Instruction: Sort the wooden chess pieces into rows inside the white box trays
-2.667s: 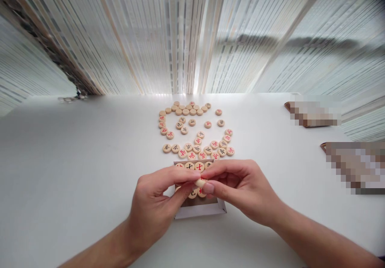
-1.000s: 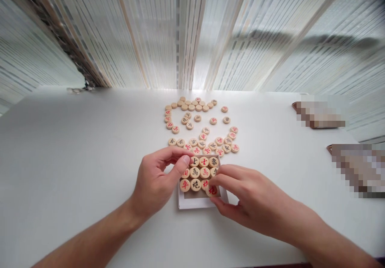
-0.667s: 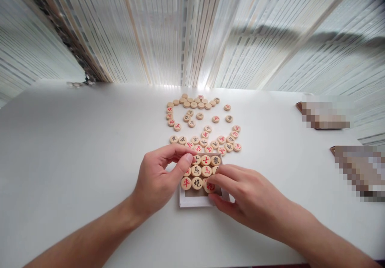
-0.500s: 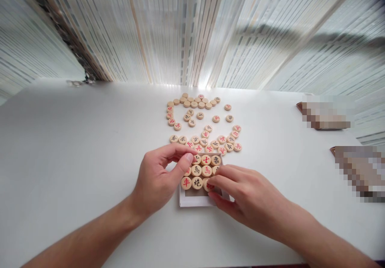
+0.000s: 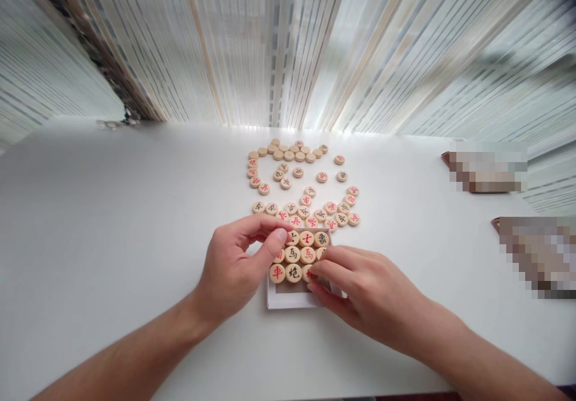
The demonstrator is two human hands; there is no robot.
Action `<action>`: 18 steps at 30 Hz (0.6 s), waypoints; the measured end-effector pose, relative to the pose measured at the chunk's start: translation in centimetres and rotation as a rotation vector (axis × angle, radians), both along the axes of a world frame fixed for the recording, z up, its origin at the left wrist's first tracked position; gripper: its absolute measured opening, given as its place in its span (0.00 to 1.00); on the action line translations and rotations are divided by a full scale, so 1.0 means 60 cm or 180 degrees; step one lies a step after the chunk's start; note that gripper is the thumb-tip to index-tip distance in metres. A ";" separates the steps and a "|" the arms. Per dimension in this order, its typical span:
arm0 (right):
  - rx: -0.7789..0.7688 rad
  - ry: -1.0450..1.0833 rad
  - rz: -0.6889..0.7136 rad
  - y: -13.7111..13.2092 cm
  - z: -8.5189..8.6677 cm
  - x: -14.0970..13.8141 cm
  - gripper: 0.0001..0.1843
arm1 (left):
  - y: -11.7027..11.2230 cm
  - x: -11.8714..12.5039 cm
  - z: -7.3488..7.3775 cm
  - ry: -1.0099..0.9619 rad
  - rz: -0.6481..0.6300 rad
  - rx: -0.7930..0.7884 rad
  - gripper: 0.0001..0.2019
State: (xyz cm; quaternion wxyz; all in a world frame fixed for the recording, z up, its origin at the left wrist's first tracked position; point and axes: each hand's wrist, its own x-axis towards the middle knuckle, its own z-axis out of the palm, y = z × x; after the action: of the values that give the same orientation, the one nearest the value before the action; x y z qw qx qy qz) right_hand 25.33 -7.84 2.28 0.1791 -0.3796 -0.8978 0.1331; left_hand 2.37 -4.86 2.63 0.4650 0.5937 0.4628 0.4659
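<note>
Closing further over the red-marked piece [image 5: 310, 274] in the box's [image 5: 283, 302] near row, the right hand [image 5: 360, 287] pinches it; the left hand [image 5: 234, 266] curls at the far corner, grip unclear. A crooked push could pop neighbouring pieces [image 5: 293, 273] out.

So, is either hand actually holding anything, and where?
Nothing is lifted. Right hand fingertips pinch a red-marked disc by its rim in the box; left hand touches the box's far-left corner, grip unclear.
</note>
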 end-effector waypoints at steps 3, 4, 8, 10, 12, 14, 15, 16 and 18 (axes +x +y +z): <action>0.0037 0.0023 -0.0004 -0.001 0.003 0.002 0.10 | -0.001 0.000 -0.001 -0.0024 0.0010 -0.0015 0.06; 0.0057 0.0066 -0.0012 0.000 0.006 0.003 0.10 | 0.000 0.000 -0.001 -0.0030 0.0011 -0.0022 0.06; 0.0219 0.0513 -0.0157 0.011 0.024 0.017 0.08 | 0.004 -0.003 0.002 0.0007 0.0096 0.0029 0.06; 0.0425 0.0825 -0.0359 0.024 0.033 0.029 0.08 | 0.009 -0.008 0.006 0.0038 0.0188 0.0097 0.05; 0.0739 0.1052 -0.0709 0.039 0.035 0.041 0.13 | 0.015 -0.015 0.010 0.0030 0.0304 0.0166 0.05; 0.0971 0.1230 -0.1165 0.055 0.031 0.052 0.18 | 0.022 -0.021 0.013 0.0008 0.0422 0.0233 0.05; 0.1002 0.1348 -0.1377 0.062 0.027 0.057 0.19 | 0.025 -0.024 0.014 0.0007 0.0460 0.0262 0.06; 0.0959 0.1475 -0.1555 0.069 0.022 0.061 0.20 | 0.029 -0.026 0.014 0.0014 0.0486 0.0287 0.06; 0.0744 0.1761 -0.1845 0.079 0.012 0.067 0.20 | 0.034 -0.030 0.013 0.0052 0.0508 0.0314 0.07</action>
State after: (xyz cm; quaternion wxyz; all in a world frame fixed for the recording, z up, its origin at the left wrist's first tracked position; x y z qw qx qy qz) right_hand 29.37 -3.10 3.02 0.4855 -0.5436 -0.6810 0.0713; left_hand 0.56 -2.80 3.40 0.3927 0.5809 0.4889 0.5189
